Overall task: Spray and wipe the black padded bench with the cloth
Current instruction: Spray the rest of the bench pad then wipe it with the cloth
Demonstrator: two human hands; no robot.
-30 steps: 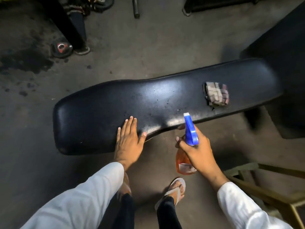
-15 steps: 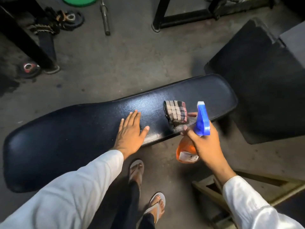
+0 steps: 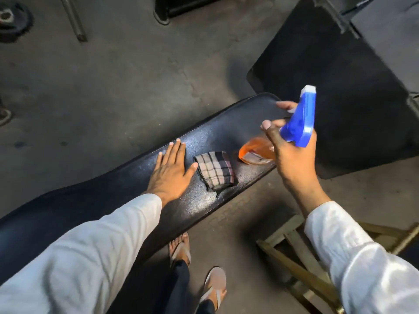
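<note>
The black padded bench [image 3: 226, 128] runs diagonally from lower left to upper right, its surface shiny in places. A folded checked cloth [image 3: 215, 170] lies on it near the right end. My left hand [image 3: 171, 172] rests flat on the padding with fingers spread, its thumb almost touching the cloth's left edge. My right hand [image 3: 292, 155] grips a spray bottle [image 3: 301, 118] with a blue trigger head and orange liquid, held tilted over the bench's right end, just right of the cloth.
A black floor mat [image 3: 344, 91] lies to the right of the bench. A wooden frame [image 3: 301, 264] stands at lower right beside my sandalled feet [image 3: 214, 284]. A metal bar [image 3: 72, 19] and a weight plate [image 3: 11, 19] lie on the concrete floor at upper left.
My view shifted toward the bench's right end. My right hand lifted the spray bottle up over the bench past the cloth. My left hand slid along the padding closer to the cloth.
</note>
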